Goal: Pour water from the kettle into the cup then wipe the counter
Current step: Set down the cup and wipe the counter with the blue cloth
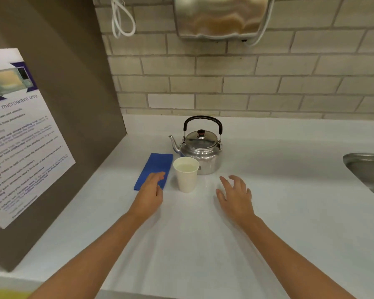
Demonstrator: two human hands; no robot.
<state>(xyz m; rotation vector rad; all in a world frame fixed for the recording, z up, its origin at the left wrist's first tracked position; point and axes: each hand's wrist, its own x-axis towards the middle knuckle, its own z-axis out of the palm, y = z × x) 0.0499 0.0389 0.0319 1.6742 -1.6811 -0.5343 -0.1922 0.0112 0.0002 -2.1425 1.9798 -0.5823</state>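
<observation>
A steel kettle (201,153) with a black handle stands upright on the white counter (279,190), spout to the left. Just in front of it a white paper cup (186,174) holds water. A folded blue cloth (157,166) lies flat to the cup's left. My left hand (150,192) rests over the cloth's near end, fingers stretched out, holding nothing. My right hand (235,195) hovers over the counter to the right of the cup, fingers spread, apart from cup and kettle.
A brown panel with a microwave notice (20,137) walls off the left side. A steel sink (369,171) is set into the counter at the right edge. A tiled wall runs behind, with a metal dispenser (220,16) and a white cable (122,20) above.
</observation>
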